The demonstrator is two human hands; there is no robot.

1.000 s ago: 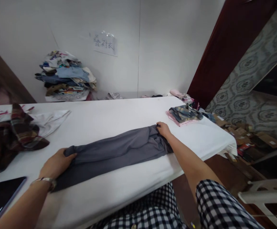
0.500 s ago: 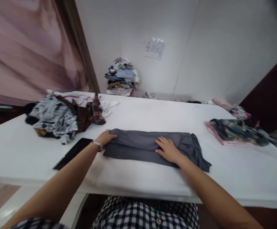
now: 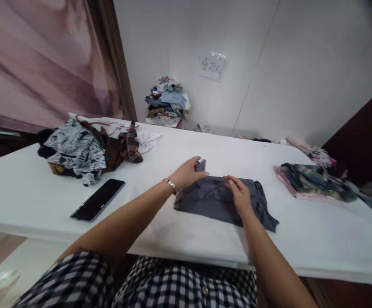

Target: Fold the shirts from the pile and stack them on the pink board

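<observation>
A dark grey shirt point(image 3: 210, 199), folded into a strip, lies crosswise on the white table in front of me. Its left part is folded over toward the right. My left hand point(image 3: 188, 172) grips that turned end, thumb against fingers, and holds it slightly raised; a small white patch, perhaps a label, shows at the fingertips. My right hand point(image 3: 240, 192) rests on the middle of the shirt at its far edge, fingers extended and slightly bent, with nothing visibly held. The shirt's right end point(image 3: 263, 209) lies loose and wrinkled.
A black phone point(image 3: 98, 200) lies left on the table point(image 3: 160, 233). Behind it is a heap of crumpled clothes point(image 3: 77, 147). Folded clothes point(image 3: 314, 182) lie at the right. A tall clothes pile point(image 3: 169, 100) stands at the back wall, beside a paper sign point(image 3: 213, 67).
My left hand has moved right, carrying the shirt's left end over toward the middle. My right hand has lifted from lying flat and shifted slightly right, its fingers now at the far edge.
</observation>
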